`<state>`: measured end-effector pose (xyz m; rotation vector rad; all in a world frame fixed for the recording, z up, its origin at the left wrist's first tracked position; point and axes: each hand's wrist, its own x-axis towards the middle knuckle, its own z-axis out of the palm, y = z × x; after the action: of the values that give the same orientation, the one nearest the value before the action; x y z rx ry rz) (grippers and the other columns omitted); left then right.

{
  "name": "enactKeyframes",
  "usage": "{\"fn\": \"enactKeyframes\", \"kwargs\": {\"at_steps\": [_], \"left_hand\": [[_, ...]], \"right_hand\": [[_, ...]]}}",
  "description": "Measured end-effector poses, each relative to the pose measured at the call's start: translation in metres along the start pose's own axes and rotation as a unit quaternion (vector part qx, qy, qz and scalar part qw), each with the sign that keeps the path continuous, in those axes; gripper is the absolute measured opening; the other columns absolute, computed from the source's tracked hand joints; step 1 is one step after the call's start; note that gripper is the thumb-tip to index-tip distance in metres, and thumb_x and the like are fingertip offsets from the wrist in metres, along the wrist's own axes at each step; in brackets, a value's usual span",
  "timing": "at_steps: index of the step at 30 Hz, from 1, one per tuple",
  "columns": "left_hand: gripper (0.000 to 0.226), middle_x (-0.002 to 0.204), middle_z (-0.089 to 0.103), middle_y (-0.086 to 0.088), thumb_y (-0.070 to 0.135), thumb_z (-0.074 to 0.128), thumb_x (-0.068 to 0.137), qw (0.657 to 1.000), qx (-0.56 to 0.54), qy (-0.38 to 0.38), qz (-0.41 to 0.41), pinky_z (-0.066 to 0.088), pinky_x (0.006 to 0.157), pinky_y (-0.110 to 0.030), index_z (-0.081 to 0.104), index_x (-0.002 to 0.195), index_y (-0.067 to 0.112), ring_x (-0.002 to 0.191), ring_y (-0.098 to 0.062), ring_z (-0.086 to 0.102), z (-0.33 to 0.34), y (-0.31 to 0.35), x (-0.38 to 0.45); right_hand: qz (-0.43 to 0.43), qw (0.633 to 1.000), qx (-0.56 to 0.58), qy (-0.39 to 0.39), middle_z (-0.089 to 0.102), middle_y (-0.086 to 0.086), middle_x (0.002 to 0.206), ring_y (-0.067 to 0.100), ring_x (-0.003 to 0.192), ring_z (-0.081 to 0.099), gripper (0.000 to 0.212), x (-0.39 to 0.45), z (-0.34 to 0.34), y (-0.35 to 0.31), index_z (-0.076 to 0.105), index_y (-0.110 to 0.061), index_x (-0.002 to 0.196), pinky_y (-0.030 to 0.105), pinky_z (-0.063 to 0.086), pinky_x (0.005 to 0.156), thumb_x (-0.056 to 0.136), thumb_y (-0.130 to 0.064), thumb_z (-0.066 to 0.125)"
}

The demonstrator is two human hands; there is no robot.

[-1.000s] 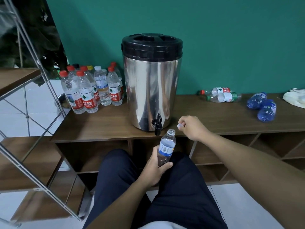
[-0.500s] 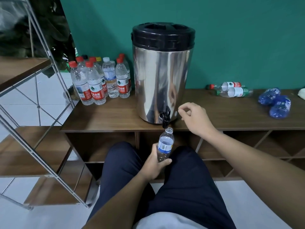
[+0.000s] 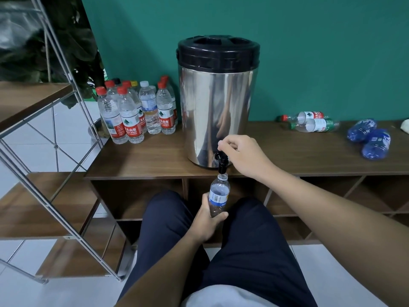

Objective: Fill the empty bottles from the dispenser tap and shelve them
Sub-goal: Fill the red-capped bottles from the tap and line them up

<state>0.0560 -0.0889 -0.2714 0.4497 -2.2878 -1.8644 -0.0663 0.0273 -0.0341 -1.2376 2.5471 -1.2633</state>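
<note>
At frame centre, the left hand is gripping the clear, uncapped plastic bottle upright, its mouth sitting directly beneath the black dispenser tap, whose lever the right hand is pinching.

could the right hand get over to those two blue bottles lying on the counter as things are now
Probably yes, once free: the right hand pinches the tap, and only bare counter lies between it and the blue bottles.
</note>
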Motion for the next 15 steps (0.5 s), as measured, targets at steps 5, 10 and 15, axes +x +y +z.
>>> {"fn": "enactKeyframes", "kwargs": {"at_steps": [5,10,15], "left_hand": [[0.067,0.126,0.070,0.008,0.027,0.084,0.098,1.000,0.000,0.014,0.005,0.058,0.103,-0.032,0.039,0.147,0.039,0.112,-0.007,0.069,-0.004,0.003,-0.002],[0.069,0.122,0.075,0.010,0.035,0.086,0.093,1.000,-0.005,0.018,0.011,0.061,0.102,-0.040,0.043,0.145,0.048,0.110,-0.011,0.073,-0.002,0.004,0.000],[0.071,0.120,0.074,0.009,0.024,0.093,0.086,1.000,0.001,0.015,-0.007,0.067,0.095,-0.044,0.049,0.138,0.046,0.111,-0.015,0.075,-0.001,0.005,-0.002]], "right_hand": [[0.017,0.999,0.023,-0.022,0.061,-0.003,0.060,0.024,0.070,0.066,0.030,-0.001,-0.003,0.002,0.076,-0.021,0.091,0.027,0.048,0.068,0.111,-0.034,0.058],[0.038,0.997,0.060,-0.027,0.069,0.013,0.069,0.004,0.051,0.051,0.030,-0.003,-0.005,0.003,0.078,-0.017,0.094,0.018,0.040,0.055,0.112,-0.031,0.057],[0.079,0.986,0.150,-0.007,0.067,0.004,0.069,0.011,0.053,0.049,0.029,-0.004,-0.001,0.013,0.080,-0.022,0.096,0.029,0.039,0.056,0.109,-0.029,0.055]]}}
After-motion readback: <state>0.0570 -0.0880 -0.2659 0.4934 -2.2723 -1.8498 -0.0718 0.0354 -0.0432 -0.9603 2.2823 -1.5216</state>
